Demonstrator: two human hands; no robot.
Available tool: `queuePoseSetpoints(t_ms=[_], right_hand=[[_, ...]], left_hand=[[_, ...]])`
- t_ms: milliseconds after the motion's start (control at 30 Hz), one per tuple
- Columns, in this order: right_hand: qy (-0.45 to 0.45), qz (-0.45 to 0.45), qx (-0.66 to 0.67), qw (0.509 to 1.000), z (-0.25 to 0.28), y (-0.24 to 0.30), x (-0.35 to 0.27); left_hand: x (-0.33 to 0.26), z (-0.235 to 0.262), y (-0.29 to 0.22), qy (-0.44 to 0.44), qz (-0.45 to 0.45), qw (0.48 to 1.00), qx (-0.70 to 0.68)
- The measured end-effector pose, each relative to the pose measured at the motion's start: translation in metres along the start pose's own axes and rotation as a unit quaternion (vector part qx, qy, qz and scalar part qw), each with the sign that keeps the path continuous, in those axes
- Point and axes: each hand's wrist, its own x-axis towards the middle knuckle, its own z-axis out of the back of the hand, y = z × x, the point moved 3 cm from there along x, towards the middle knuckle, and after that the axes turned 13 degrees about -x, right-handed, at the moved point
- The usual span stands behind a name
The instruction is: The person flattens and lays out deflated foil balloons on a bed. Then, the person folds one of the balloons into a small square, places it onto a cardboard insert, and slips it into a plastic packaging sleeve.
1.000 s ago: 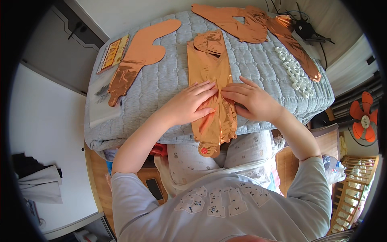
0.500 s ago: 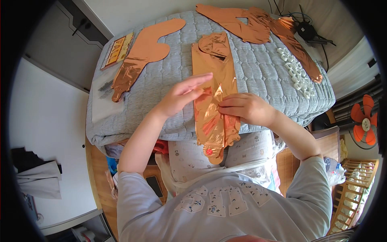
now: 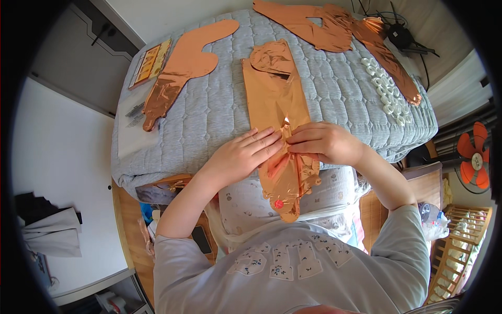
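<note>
A flat copper-coloured foil balloon (image 3: 277,104) stretches from the middle of the bed down over its near edge to my lap. My left hand (image 3: 246,156) lies on its left side, fingers stretched out and flat against the foil. From the right, my right hand (image 3: 327,144) pinches a raised crease of the foil, its thumb mostly hidden. Both sets of fingertips nearly meet at that crease. Below the hands, the wrinkled near end of the balloon carries a small red spot (image 3: 278,204).
More copper foil balloons lie at the bed's left (image 3: 180,68) and far right (image 3: 324,29). White rings (image 3: 386,91) cluster on the right of the grey quilted cover (image 3: 340,99). A flat printed package (image 3: 150,64) lies far left. An orange-bladed fan (image 3: 474,155) stands right of the bed.
My left hand has come down from above the balloon and now rests flat on it. The balloon's near end has shifted slightly toward me and right. My right hand keeps its pinch.
</note>
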Motion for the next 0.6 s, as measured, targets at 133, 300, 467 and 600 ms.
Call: queuePoseSetpoints(t_ms=[133,300,467,600], right_hand=[[-0.004,-0.004,0.012,1.000,-0.003,0.002,0.001],[-0.079,-0.096,-0.107,0.986,-0.005,0.016,-0.003],[-0.090,-0.148,-0.128,0.977,-0.013,0.016,-0.011],[-0.079,-0.141,-0.109,0.981,-0.012,0.016,-0.010]], left_hand=[[0.002,0.001,0.000,-0.013,-0.012,1.000,-0.014],[0.002,0.001,-0.002,-0.009,-0.006,1.000,-0.022],[0.003,0.002,-0.002,-0.001,-0.010,1.000,-0.022],[0.004,0.003,-0.002,0.002,-0.004,0.999,-0.037]])
